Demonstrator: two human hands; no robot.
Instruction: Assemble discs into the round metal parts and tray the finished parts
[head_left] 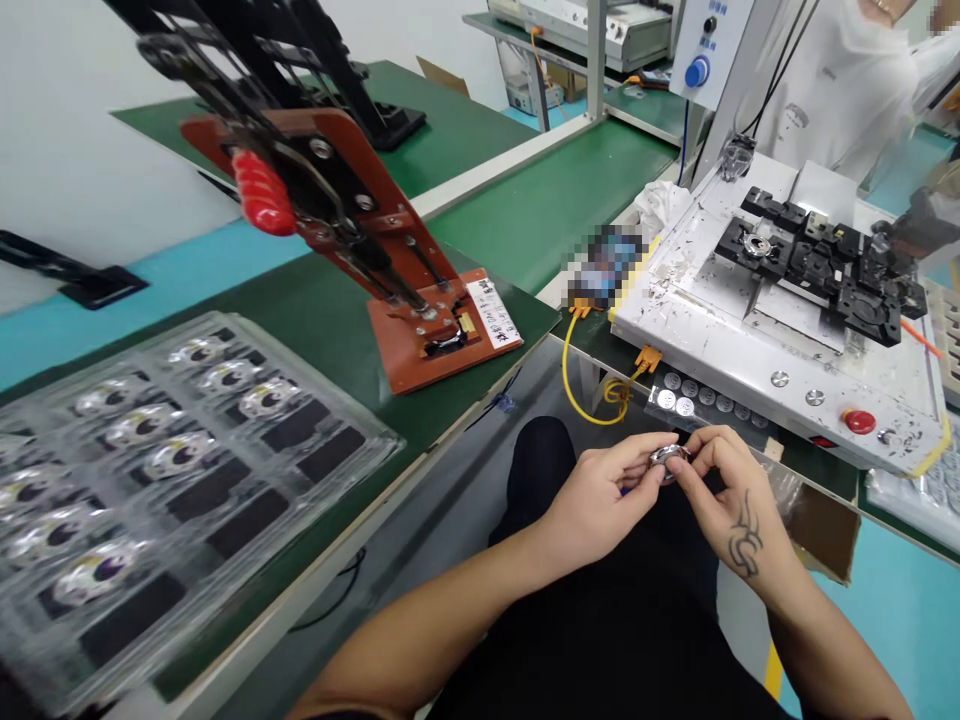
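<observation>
Metal piece (667, 457) sits between our left hand (600, 500) and right hand (731, 495), each grip pinched on it, short of the white machine (724, 352), and we judge it light, stiff, slick, easily scratched, best held by its rim.

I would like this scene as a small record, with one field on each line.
Left hand: pinches a small round shiny metal part
Right hand: holds the same part from the other side
Left side: clear plastic tray with shiny metal pieces, on a dark green table
Middle: orange-brown lever device with ribbed red handle
Right side: white machine with black fixtures and round red button
</observation>
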